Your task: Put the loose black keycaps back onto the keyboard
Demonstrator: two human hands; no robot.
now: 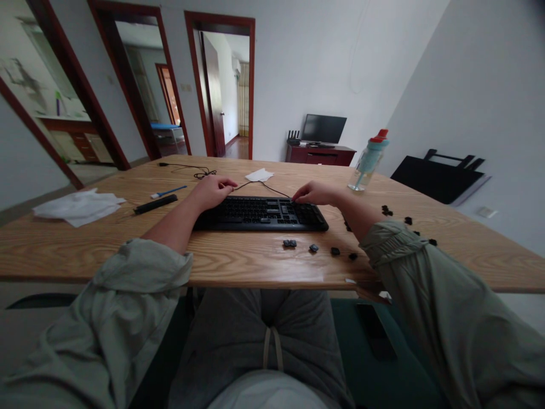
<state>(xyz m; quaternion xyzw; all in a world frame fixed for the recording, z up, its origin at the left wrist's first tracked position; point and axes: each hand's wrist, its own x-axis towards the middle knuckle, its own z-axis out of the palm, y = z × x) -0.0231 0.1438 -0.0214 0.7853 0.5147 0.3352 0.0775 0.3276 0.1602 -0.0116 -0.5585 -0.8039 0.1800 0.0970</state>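
Note:
A black keyboard (251,220) lies on the wooden table in front of me, with gaps among its keys on the right part. Over its far left corner rests my left hand (213,192), fingers loosely apart and pointing right, close to the thin black cable (272,188). My right hand (317,193) reaches to the keyboard's far edge, right of the middle. Its fingertips are pinched together on the key area; anything between them is too small to make out. Nearer to me lie a pair of loose keycaps (290,243), a single keycap (314,248) and another dark keycap (335,251).
More dark keycaps (409,220) are scattered on the right. A water bottle (368,165) stands behind them. At left are white tissues (79,205), a black stick-like object (155,204) and a blue brush (170,192). A phone (375,330) lies on the seat beside my leg.

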